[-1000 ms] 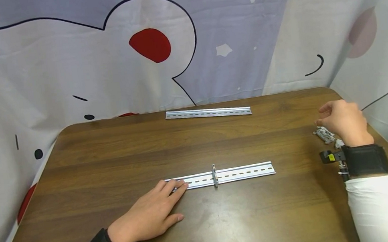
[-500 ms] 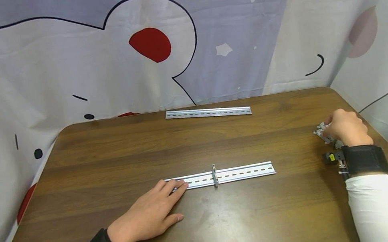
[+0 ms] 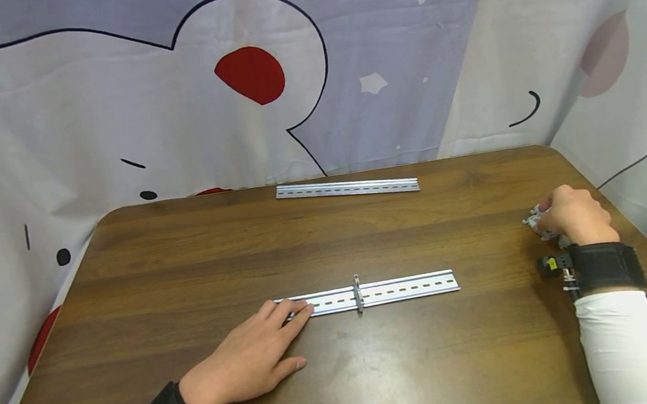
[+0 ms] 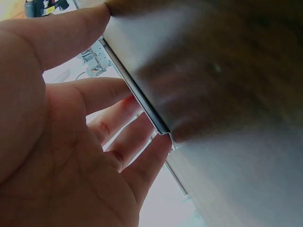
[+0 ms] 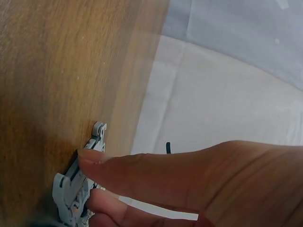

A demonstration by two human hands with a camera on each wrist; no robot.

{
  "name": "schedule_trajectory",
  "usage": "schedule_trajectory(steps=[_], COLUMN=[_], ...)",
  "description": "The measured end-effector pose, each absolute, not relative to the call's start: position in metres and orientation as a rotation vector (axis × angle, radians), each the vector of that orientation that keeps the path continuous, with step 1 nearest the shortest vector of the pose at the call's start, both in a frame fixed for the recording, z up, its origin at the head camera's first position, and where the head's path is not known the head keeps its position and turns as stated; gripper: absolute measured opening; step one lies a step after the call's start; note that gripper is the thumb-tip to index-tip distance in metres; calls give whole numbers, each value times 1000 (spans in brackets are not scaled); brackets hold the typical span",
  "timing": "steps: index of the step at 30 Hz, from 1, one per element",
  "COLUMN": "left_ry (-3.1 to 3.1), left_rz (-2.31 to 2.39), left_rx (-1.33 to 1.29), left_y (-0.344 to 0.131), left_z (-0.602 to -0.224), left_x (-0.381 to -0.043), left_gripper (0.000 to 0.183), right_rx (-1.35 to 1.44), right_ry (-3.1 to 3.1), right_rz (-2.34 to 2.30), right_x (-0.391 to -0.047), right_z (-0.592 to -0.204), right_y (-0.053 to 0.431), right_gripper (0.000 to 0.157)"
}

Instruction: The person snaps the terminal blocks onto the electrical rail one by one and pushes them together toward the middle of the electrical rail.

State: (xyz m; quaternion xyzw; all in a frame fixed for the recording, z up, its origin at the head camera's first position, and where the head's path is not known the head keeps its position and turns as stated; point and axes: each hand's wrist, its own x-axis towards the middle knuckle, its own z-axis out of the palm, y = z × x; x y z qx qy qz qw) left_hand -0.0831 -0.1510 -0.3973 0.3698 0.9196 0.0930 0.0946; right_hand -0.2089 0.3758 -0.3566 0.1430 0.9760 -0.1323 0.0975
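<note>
A slotted metal DIN rail [image 3: 409, 287] lies across the middle of the table. My left hand [image 3: 246, 360] rests its fairly straight fingertips on the rail's left end. Across the rail stands a thin grey terminal block [image 3: 358, 295], seen edge-on. At the right side of the table, my right hand [image 3: 579, 214] pinches another grey terminal block [image 5: 68, 191] between thumb and fingers. It looks low over the tabletop or on it; the fingers hide part of it. In the left wrist view, the rail's folded edge [image 4: 137, 90] runs along my fingertips.
A second DIN rail [image 3: 352, 188] lies at the back edge of the table [image 3: 185, 259]. Another small grey piece [image 3: 563, 242] shows partly beneath my right hand. A printed curtain [image 3: 402, 51] hangs behind the table and along its sides.
My right hand has come down and slightly back onto the grey terminal block and its fingers have closed on it. The left hand and the rail stay where they were.
</note>
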Motion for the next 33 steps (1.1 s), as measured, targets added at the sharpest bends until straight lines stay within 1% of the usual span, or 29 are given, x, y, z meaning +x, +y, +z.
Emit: schedule_trajectory(steps=[8, 15, 21, 33], left_ry=[2727, 2735, 2731, 2758], left_rz=[277, 269, 274, 279], left_rx=[1088, 1096, 1093, 1087], left_y=[-152, -151, -151, -151], left_z=[-398, -398, -398, -399], left_x=[-82, -82, -83, -81], left_gripper=[67, 67, 67, 66], right_rx=[395, 396, 400, 377], right_ry=[2882, 2886, 2910, 2963], right_rz=[-413, -417, -443, -461], right_x=[-207, -207, -207, -206], right_z=[-355, -355, -355, -352], right_y=[374, 374, 374, 368], right_gripper=[48, 39, 39, 29])
